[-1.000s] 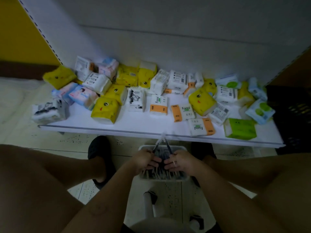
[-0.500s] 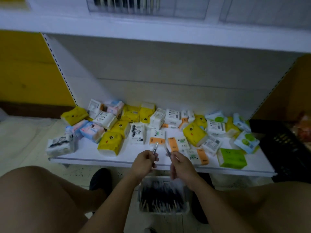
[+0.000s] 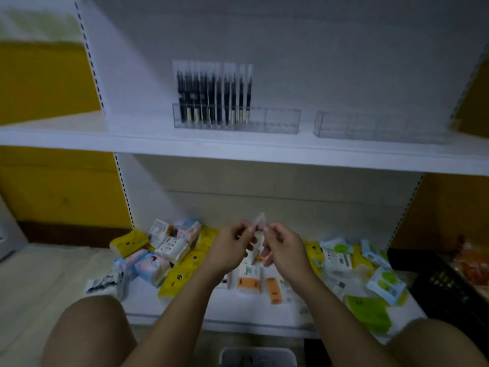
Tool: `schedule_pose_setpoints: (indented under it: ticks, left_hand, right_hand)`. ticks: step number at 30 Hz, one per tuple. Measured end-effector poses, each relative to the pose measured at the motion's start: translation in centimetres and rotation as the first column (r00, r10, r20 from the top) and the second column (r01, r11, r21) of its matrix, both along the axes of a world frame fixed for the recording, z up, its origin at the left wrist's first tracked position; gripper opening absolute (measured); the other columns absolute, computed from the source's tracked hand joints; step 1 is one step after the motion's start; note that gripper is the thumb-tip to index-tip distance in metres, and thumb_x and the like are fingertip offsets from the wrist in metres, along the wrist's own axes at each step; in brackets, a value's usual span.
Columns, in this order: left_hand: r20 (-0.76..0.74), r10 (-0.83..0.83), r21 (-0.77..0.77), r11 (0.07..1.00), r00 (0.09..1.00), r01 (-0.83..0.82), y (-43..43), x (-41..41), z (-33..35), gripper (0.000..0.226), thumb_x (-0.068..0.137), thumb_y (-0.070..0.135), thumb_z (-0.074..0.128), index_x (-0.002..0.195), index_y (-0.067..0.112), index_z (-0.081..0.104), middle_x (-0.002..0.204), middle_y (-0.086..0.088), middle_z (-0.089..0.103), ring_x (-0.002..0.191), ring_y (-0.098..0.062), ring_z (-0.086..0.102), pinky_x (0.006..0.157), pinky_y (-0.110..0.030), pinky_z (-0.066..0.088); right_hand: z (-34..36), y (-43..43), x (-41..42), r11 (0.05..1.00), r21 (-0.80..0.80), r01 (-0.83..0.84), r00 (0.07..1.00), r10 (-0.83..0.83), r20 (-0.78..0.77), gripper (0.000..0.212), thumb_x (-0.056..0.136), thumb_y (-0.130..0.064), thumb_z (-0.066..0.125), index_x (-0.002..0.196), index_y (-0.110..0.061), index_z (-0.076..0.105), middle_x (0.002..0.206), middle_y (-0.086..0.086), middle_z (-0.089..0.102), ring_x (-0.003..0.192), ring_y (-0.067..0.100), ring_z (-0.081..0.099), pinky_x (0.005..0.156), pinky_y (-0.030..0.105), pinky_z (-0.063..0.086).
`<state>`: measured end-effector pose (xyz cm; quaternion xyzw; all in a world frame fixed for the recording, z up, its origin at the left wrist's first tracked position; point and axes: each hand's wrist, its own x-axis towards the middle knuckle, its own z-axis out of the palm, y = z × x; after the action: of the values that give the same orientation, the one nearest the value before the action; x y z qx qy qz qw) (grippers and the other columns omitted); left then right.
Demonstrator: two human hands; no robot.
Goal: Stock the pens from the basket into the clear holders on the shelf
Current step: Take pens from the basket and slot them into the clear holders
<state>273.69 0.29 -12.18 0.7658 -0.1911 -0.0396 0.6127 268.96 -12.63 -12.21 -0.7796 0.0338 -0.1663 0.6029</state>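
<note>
A blurred pen (image 3: 259,223) with a pale translucent cap was pinched between the curled fingertips of the left hand (image 3: 232,247) and right hand (image 3: 283,249). Dark pens (image 3: 211,96) stood upright in a clear holder (image 3: 280,120) on the white shelf (image 3: 79,139), with a second holder (image 3: 370,125) beside it. The basket (image 3: 258,356) was cut off below. The tissue packs' (image 3: 172,247) labels were blurred and unreadable.

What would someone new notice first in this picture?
A row of dark pens stands in the left clear holder on the upper shelf; the right clear holder looks empty. Below, the left hand and right hand pinch blurred pens above tissue packs scattered on the lower shelf.
</note>
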Motion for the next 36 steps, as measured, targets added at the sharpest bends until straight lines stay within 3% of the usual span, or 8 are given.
schedule_pose_setpoints:
  ticks: [3, 6, 12, 16, 22, 27, 31, 36]
  left_hand:
    - [0.062, -0.015, -0.081, 0.996, 0.998, 0.02, 0.2, 0.5, 3.7, 0.017, 0.097, 0.02, 0.054, 0.089, 0.024, 0.068, 0.079, -0.002, 0.071, 0.076, -0.015, 0.069, 0.073, -0.034, 0.055]
    - [0.15, -0.014, -0.109, 0.994, 0.989, 0.03, 0.5, 1.2, 7.6, 0.011, 0.095, 0.017, 0.057, 0.093, 0.016, 0.068, 0.086, -0.008, 0.074, 0.082, -0.019, 0.072, 0.078, -0.041, 0.058]
    - [0.331, 0.063, -0.031, 0.998, 0.942, -0.056, 1.2, 2.8, 14.8, 0.013, 0.093, 0.028, 0.061, 0.1, 0.02, 0.069, 0.088, 0.005, 0.073, 0.084, -0.006, 0.071, 0.081, -0.042, 0.058]
    - [0.378, 0.034, -0.03, 0.999, 0.925, -0.025, 1.3, 3.6, 18.2, 0.03, 0.094, 0.022, 0.059, 0.124, 0.026, 0.055, 0.092, 0.0, 0.072, 0.081, -0.007, 0.071, 0.079, -0.035, 0.059]
    - [0.438, 0.054, -0.091, 0.996, 0.898, -0.016, 1.0, 6.1, 22.3, 0.032, 0.095, 0.015, 0.058, 0.124, 0.026, 0.054, 0.097, -0.006, 0.069, 0.078, -0.011, 0.071, 0.071, -0.032, 0.06]
    - [0.518, 0.137, -0.096, 0.99, 0.844, -0.102, 0.5, 9.5, 25.2, 0.031, 0.091, 0.018, 0.063, 0.119, 0.029, 0.056, 0.084, -0.005, 0.07, 0.078, -0.02, 0.069, 0.074, -0.035, 0.059]
    - [0.567, 0.196, -0.109, 0.981, 0.8, -0.163, 0.2, 12.0, 27.3, 0.026, 0.091, 0.02, 0.063, 0.113, 0.03, 0.056, 0.088, 0.001, 0.07, 0.075, -0.012, 0.068, 0.067, -0.024, 0.058]
    - [0.655, 0.206, -0.091, 0.977, 0.727, -0.195, -0.2, 15.0, 29.2, 0.024, 0.09, 0.018, 0.065, 0.108, 0.03, 0.055, 0.097, 0.005, 0.065, 0.079, -0.007, 0.069, 0.07, -0.024, 0.059]
  right_hand:
    - [3.6, -0.2, 0.5, 0.993, -0.103, 0.055, 0.992, -0.043, 0.117, 0.019, 0.097, -0.026, 0.054, 0.084, -0.031, 0.066, 0.077, -0.004, 0.066, 0.065, -0.001, 0.057, 0.064, 0.026, 0.048]
    - [7.3, -0.5, 1.0, 0.99, -0.13, 0.062, 0.974, -0.032, 0.226, 0.007, 0.093, -0.024, 0.062, 0.089, -0.026, 0.067, 0.081, -0.007, 0.067, 0.07, -0.001, 0.06, 0.064, 0.015, 0.045]
    - [14.2, -0.9, 2.4, 0.997, -0.074, 0.011, 0.934, 0.016, 0.356, 0.017, 0.088, -0.01, 0.067, 0.098, -0.023, 0.064, 0.084, 0.0, 0.071, 0.084, 0.013, 0.07, 0.083, 0.037, 0.057]
    - [17.7, -1.6, 4.3, 0.995, -0.088, 0.039, 0.928, -0.004, 0.372, 0.049, 0.09, -0.014, 0.066, 0.129, -0.038, 0.05, 0.082, 0.0, 0.072, 0.079, 0.013, 0.071, 0.072, 0.036, 0.059]
    - [21.9, -1.8, 7.7, 0.983, -0.167, 0.07, 0.9, 0.01, 0.436, 0.042, 0.09, -0.013, 0.066, 0.124, -0.035, 0.055, 0.099, -0.003, 0.062, 0.071, 0.014, 0.071, 0.068, 0.041, 0.06]
    - [24.3, -2.5, 11.3, 0.983, -0.164, 0.077, 0.882, 0.01, 0.472, 0.041, 0.087, -0.009, 0.068, 0.118, -0.034, 0.057, 0.093, -0.003, 0.063, 0.077, 0.014, 0.07, 0.071, 0.043, 0.06]
    - [25.9, -3.1, 14.1, 0.985, -0.138, 0.1, 0.853, -0.013, 0.522, 0.038, 0.085, -0.011, 0.07, 0.113, -0.034, 0.058, 0.09, -0.002, 0.063, 0.079, 0.016, 0.068, 0.073, 0.043, 0.06]
    - [27.3, -3.1, 17.0, 0.987, -0.089, 0.132, 0.808, -0.055, 0.586, 0.038, 0.087, -0.011, 0.069, 0.117, -0.029, 0.056, 0.09, -0.006, 0.06, 0.079, 0.015, 0.066, 0.072, 0.041, 0.06]
